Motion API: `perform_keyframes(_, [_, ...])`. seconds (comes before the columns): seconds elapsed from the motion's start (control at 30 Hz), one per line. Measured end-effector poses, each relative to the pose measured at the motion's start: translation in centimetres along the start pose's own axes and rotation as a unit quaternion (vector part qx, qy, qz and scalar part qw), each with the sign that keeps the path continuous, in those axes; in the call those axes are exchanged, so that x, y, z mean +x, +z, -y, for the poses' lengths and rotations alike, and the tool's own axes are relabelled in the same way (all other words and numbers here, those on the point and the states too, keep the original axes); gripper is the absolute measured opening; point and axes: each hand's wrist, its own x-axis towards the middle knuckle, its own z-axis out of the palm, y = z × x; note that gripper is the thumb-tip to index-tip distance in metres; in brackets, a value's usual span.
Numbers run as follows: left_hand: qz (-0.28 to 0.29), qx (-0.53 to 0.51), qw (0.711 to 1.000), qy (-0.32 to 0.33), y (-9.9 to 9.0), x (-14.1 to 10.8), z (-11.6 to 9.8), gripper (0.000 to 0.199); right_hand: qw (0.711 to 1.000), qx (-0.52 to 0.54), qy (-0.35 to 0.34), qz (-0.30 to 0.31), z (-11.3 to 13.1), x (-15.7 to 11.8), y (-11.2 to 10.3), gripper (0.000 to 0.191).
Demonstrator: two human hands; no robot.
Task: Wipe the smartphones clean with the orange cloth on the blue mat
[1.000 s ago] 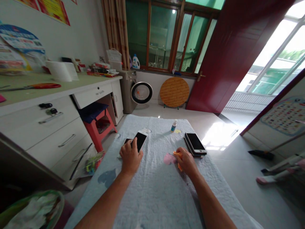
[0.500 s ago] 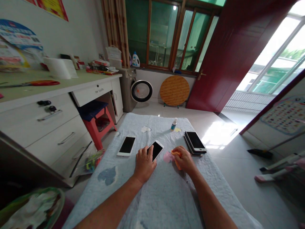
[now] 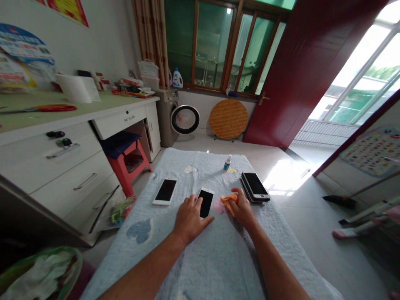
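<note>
My left hand (image 3: pixel 189 220) rests at the left and lower edge of a white smartphone (image 3: pixel 206 202) with a dark screen, lying on the cloth-covered table. Its fingertips touch the phone's left side, while the thumb stretches out past the lower end; the hand is open. An orange cloth (image 3: pixel 230 201) is bunched in my right hand (image 3: pixel 243 210), which is closed on it just right of that phone. A second white phone (image 3: pixel 166 192) lies face up to the left. At the right sits a stack of phones (image 3: pixel 256 185), a white-framed one on top.
A small spray bottle (image 3: pixel 227 163) stands near the far edge of the light blue tablecloth (image 3: pixel 215 266). To the left are a desk with drawers (image 3: pixel 71 156), a red stool (image 3: pixel 128 164) and a bin (image 3: pixel 76 266). A washing machine (image 3: pixel 167 116) stands behind with its door open.
The phone by my left hand has turned to lie straighter, and the left thumb has spread away from it. My right hand has lifted slightly, with more of the orange cloth showing.
</note>
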Motion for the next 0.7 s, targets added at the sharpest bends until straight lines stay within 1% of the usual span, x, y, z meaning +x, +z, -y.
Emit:
perform_keyframes(0.1, [-0.019, -0.017, 0.999, 0.022, -0.4, -0.2, -0.4, 0.062, 1.000, -0.008, 0.000, 0.015, 0.4, 0.0, -0.3, 0.024])
perform_keyframes(0.2, [-0.046, -0.063, 0.993, 0.085, -0.8, -0.3, -0.8, 0.047, 0.999, 0.005, -0.004, 0.046, 1.0, 0.0, -0.2, 0.014])
perform_keyframes(0.3, [-0.047, -0.131, 0.978, 0.155, -1.0, -0.4, -1.2, 0.045, 0.992, 0.079, 0.002, 0.095, 1.7, -0.2, 0.2, 0.014])
perform_keyframes(0.4, [-0.036, -0.181, 0.964, 0.191, -1.0, -0.4, -1.4, 0.042, 0.973, 0.166, 0.016, 0.159, 2.5, -0.4, 0.9, 0.017])
perform_keyframes(0.47, [-0.034, -0.204, 0.960, 0.190, -0.9, -0.4, -1.5, 0.035, 0.959, 0.207, 0.029, 0.192, 3.0, -0.7, 1.1, 0.021])
perform_keyframes(0.57, [-0.034, -0.231, 0.958, 0.167, -0.8, -0.3, -1.5, 0.026, 0.934, 0.264, 0.055, 0.234, 3.7, -0.9, 1.0, 0.031])
perform_keyframes(0.63, [-0.031, -0.242, 0.959, 0.146, -0.7, -0.3, -1.4, 0.022, 0.921, 0.288, 0.058, 0.256, 4.1, -1.0, 0.6, 0.038])
perform_keyframes(0.7, [-0.027, -0.250, 0.960, 0.126, -0.8, -0.3, -1.4, 0.020, 0.916, 0.287, 0.049, 0.275, 4.3, -1.1, 0.2, 0.044])
